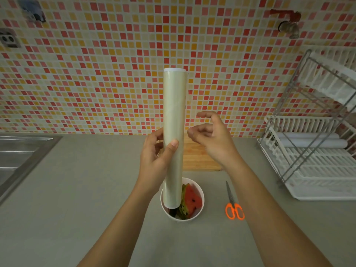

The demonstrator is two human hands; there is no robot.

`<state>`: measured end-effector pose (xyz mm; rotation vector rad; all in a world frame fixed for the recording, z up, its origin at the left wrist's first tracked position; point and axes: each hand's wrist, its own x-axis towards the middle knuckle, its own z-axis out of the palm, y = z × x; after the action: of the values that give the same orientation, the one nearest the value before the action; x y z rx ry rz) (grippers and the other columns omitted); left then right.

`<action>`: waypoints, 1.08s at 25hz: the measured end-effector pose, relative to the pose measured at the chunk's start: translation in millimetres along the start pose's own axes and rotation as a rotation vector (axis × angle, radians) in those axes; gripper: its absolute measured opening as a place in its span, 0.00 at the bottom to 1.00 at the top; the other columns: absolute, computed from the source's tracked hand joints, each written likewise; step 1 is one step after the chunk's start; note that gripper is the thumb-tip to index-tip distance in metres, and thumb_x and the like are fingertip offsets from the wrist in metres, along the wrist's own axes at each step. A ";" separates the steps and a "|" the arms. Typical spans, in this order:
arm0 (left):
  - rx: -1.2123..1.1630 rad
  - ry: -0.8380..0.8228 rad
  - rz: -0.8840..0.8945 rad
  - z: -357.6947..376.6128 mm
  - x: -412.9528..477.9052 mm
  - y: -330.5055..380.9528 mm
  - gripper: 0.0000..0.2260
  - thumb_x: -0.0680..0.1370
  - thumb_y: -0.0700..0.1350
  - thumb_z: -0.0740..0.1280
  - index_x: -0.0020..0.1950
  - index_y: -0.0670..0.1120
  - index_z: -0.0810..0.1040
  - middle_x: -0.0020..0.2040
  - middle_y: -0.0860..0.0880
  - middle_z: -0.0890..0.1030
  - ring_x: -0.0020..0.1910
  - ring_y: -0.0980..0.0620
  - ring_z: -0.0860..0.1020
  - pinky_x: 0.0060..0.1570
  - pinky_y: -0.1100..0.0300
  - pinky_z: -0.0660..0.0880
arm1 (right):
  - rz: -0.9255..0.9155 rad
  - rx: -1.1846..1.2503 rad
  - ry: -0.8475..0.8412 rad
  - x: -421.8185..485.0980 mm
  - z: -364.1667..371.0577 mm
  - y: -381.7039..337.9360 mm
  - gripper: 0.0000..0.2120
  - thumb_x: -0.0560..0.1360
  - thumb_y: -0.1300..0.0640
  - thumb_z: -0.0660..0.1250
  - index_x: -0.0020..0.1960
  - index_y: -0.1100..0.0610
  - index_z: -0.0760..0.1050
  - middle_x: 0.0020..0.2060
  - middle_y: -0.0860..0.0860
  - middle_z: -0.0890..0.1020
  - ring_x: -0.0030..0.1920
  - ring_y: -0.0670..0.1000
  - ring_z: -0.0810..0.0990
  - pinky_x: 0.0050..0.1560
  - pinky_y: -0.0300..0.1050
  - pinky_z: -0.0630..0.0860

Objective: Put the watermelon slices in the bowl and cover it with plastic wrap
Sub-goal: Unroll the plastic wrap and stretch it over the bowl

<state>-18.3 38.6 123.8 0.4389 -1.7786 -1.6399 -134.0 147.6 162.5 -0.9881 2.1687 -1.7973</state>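
A: Item 1?
B: Roll of plastic wrap (174,135), upright, held above the bowl (200,209). Left hand (156,158) wrapped around its middle, thumb pressed on the front.
A: Right hand (212,139)?
B: Just beside the roll, fingers loosely curled and apart, holding nothing.
A: Item 2?
B: Watermelon slices (190,201), in the white bowl on the grey counter (77,189).
A: Others?
B: Orange-handled scissors (233,205), right of bowl; wooden cutting board (200,158) behind; dish rack (316,151), far right.
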 end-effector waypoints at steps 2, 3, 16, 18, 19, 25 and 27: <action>-0.003 -0.014 -0.002 0.0 1.7 -0.5 0.19 0.73 0.54 0.68 0.63 0.53 0.73 0.59 0.50 0.77 0.54 0.52 0.79 0.51 0.51 0.80 | -0.017 -0.049 0.054 2.1 1.5 2.2 0.17 0.72 0.52 0.70 0.57 0.44 0.68 0.39 0.45 0.83 0.43 0.42 0.82 0.50 0.43 0.77; -0.005 -0.015 0.000 0.6 2.7 -0.7 0.19 0.73 0.54 0.68 0.63 0.53 0.73 0.59 0.50 0.77 0.55 0.52 0.79 0.51 0.52 0.80 | -0.015 -0.020 0.080 0.4 2.5 5.1 0.16 0.72 0.51 0.69 0.57 0.44 0.68 0.39 0.45 0.83 0.44 0.43 0.82 0.51 0.44 0.78; -0.033 -0.022 0.030 1.4 17.6 5.8 0.19 0.74 0.53 0.68 0.63 0.52 0.73 0.58 0.51 0.77 0.53 0.53 0.80 0.49 0.58 0.79 | 0.044 0.041 -0.060 -23.9 3.9 28.4 0.18 0.70 0.48 0.71 0.55 0.39 0.68 0.40 0.45 0.83 0.44 0.43 0.82 0.50 0.42 0.78; -0.059 -0.026 0.030 1.1 20.2 6.7 0.21 0.73 0.54 0.67 0.64 0.49 0.73 0.59 0.49 0.77 0.54 0.51 0.80 0.49 0.58 0.79 | 0.076 0.014 -0.163 -32.5 8.9 34.0 0.22 0.66 0.48 0.74 0.54 0.36 0.66 0.39 0.42 0.83 0.41 0.42 0.82 0.46 0.35 0.76; -0.054 -0.031 0.028 0.9 20.9 6.7 0.21 0.73 0.54 0.67 0.64 0.49 0.73 0.59 0.48 0.77 0.54 0.50 0.79 0.49 0.57 0.79 | 0.076 -0.014 -0.177 -35.3 11.0 37.1 0.23 0.67 0.50 0.75 0.54 0.36 0.67 0.38 0.41 0.83 0.40 0.42 0.82 0.45 0.34 0.75; -0.076 -0.033 0.033 3.5 21.0 7.9 0.21 0.73 0.53 0.67 0.65 0.47 0.72 0.59 0.48 0.77 0.53 0.49 0.80 0.48 0.57 0.79 | 0.002 -0.058 -0.058 -41.3 8.8 52.9 0.15 0.71 0.52 0.70 0.54 0.41 0.70 0.38 0.45 0.81 0.42 0.46 0.82 0.48 0.42 0.77; -0.081 -0.035 0.043 4.5 21.3 7.9 0.21 0.74 0.52 0.67 0.65 0.47 0.72 0.59 0.47 0.77 0.53 0.49 0.80 0.47 0.57 0.79 | 0.081 0.010 -0.152 -51.1 12.2 57.4 0.18 0.68 0.47 0.72 0.54 0.38 0.70 0.40 0.44 0.83 0.42 0.45 0.82 0.47 0.39 0.78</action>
<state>-35.1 29.3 136.7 0.3357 -1.7281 -1.6920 -110.4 170.4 91.9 -0.9858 2.0751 -1.6396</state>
